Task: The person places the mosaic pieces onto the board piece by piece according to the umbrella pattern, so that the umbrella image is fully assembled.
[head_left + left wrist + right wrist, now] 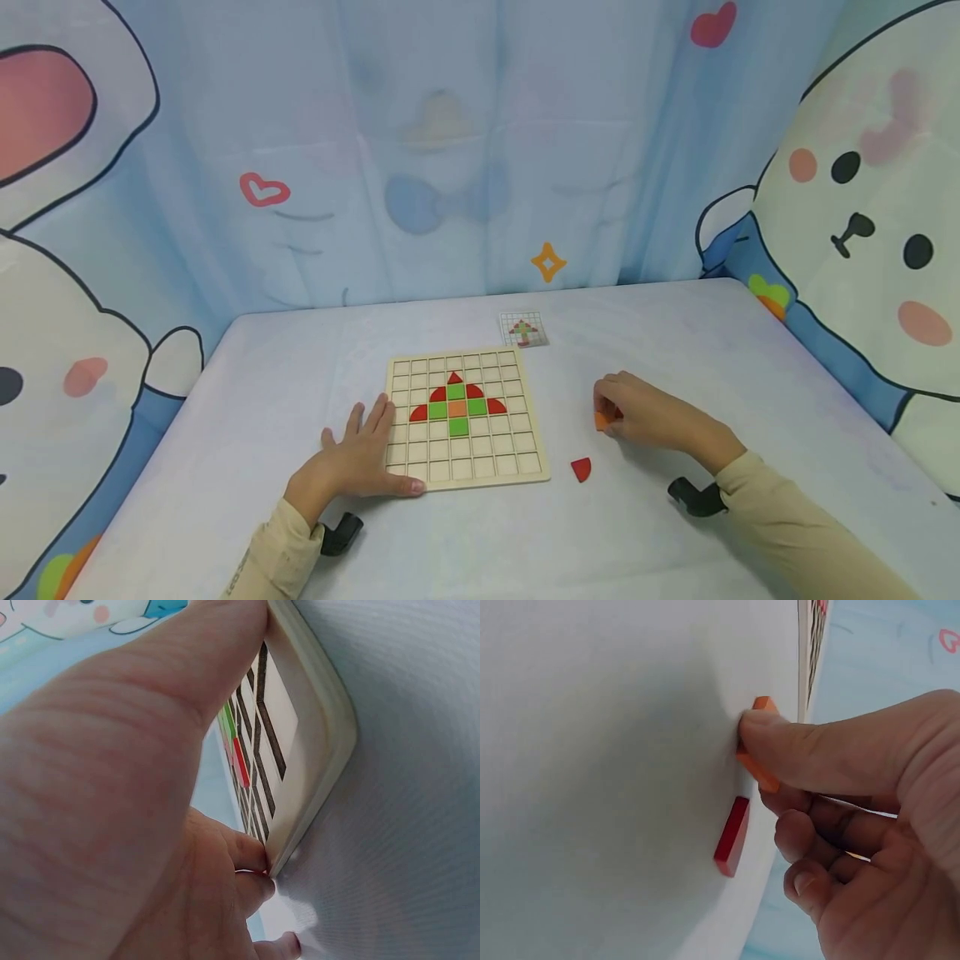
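My left hand [351, 462] rests at the near left corner of a wooden grid board [487, 468]. Its fingers are spread along the left edge, and the thumb lies on the near edge. On the board, red, green and orange pieces form a pattern with a red triangle [454, 377] at the top. Right of the board, my right hand [648, 412] pinches an orange block [761, 774] between thumb and fingers, close to the table; the thumb covers part of it. A red block [732, 837] lies beside those fingers in the right wrist view.
A red quarter-round piece [581, 469] lies on the white tabletop [465, 542] between board and right hand. Behind the board's far edge is a small pattern card [523, 328]. A blue curtain [450, 208] with cartoon prints hangs behind the table.
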A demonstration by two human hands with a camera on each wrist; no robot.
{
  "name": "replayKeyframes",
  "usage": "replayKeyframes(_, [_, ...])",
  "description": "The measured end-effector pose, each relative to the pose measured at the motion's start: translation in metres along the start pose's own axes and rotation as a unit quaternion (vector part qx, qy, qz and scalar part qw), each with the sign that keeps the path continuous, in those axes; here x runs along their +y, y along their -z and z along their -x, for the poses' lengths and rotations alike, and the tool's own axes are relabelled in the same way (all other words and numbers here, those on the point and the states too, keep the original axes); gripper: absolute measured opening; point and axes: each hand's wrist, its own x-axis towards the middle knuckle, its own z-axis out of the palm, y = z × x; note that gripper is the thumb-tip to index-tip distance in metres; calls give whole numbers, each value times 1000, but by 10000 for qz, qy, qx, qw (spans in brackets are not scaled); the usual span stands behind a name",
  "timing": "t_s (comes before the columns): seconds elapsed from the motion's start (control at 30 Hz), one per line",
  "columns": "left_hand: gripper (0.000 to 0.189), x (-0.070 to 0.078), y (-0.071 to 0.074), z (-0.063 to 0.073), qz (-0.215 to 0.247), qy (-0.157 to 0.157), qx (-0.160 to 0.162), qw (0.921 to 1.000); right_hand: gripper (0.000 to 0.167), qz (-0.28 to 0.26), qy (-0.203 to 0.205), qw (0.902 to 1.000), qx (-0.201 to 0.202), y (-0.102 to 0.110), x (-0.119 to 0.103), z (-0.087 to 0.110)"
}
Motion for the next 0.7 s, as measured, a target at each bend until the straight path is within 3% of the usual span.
replayKeyframes(0.27, [134, -1, -1, -1, -26, -5, 3, 10000, 24, -278, 226, 9993, 50, 4, -6, -1])
replayKeyframes(0.47, [134, -1, -1, -1, -45, 5, 13, 10000, 9, -568, 219, 9979, 217, 8, -12, -4])
replayKeyframes(0.57, [134, -1, -1, -1, -61, 9, 11, 10000, 12, -993, 110, 9947, 251, 9, -17, -5])
replayKeyframes(0.7, [134, -1, -1, 0, -28, 19, 8, 10000, 14, -1790, 98, 9834, 260, 7, -23, -9])
